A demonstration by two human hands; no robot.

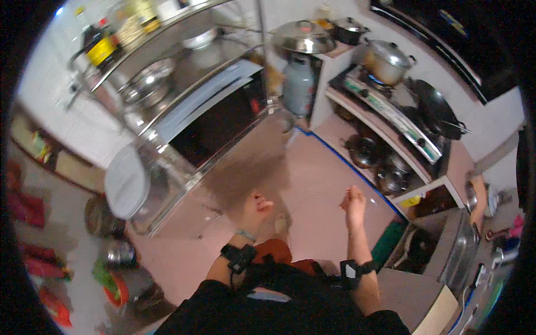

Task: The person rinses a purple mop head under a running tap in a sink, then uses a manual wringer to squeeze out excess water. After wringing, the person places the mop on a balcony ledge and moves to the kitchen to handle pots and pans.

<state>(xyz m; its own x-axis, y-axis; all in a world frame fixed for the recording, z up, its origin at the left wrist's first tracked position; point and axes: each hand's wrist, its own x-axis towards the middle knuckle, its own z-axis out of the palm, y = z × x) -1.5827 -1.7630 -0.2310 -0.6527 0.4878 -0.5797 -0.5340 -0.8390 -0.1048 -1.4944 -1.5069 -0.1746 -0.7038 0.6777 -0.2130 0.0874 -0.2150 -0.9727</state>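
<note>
My left hand hangs in front of me above the pinkish floor, its fingers curled in with nothing seen in them. To its right my right hand is also loosely curled and holds nothing visible. It is the nearer hand to the tiled cooking counter. On that counter stands a gas stove with a blue flame under a lidded aluminium pot. A dark wok rests on the stove's other side. Both hands are apart from these things, and the view is somewhat blurred.
A metal rack at left bears a steel bowl and bottles. A grey gas cylinder stands in the far corner, beneath a large domed lid. Pots sit under the counter; a sink is at right.
</note>
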